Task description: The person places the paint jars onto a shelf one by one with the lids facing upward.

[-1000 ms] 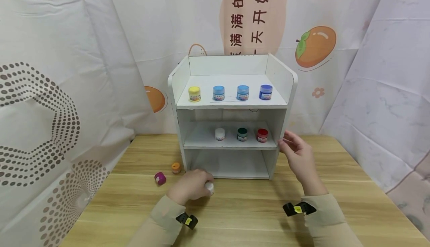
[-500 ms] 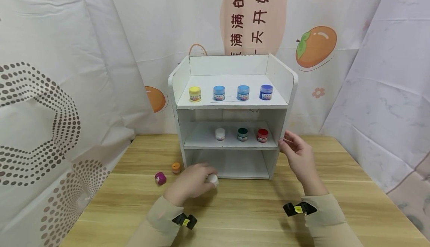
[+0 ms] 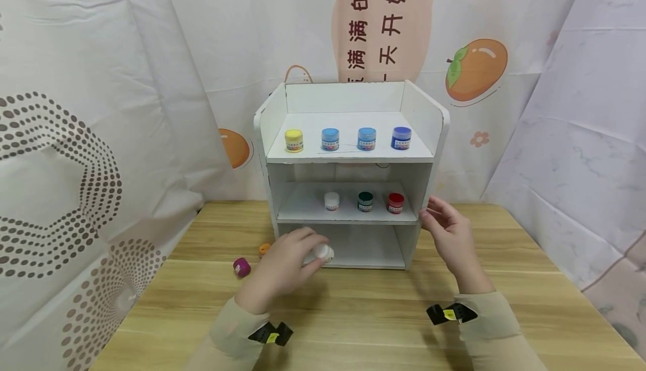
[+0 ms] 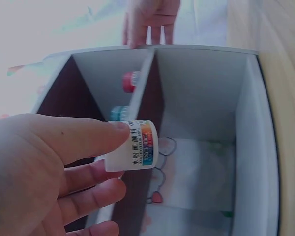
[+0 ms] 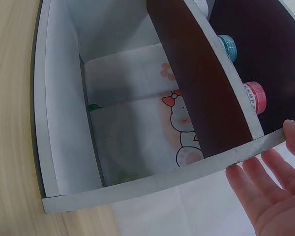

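Observation:
My left hand (image 3: 286,261) holds a small white paint jar (image 4: 132,146) between thumb and fingers, tilted on its side. It is in front of the white shelf unit (image 3: 348,160), near the bottom compartment. My right hand (image 3: 449,236) rests with extended fingers against the outer right side of the unit; in the right wrist view its fingertips touch the side panel's edge. On the middle shelf stand another white jar (image 3: 331,201), a dark green jar (image 3: 365,202) and a red jar (image 3: 396,203).
The top shelf carries a yellow jar (image 3: 294,140), two light blue jars (image 3: 330,139) and a dark blue jar (image 3: 401,138). On the wooden table (image 3: 373,320), left of the unit, are a purple jar (image 3: 241,267), lying tipped, and a partly hidden orange jar (image 3: 264,249).
My left hand has lifted the white jar off the table, moving it up and slightly right toward the unit. The right hand has stayed at the unit's side.

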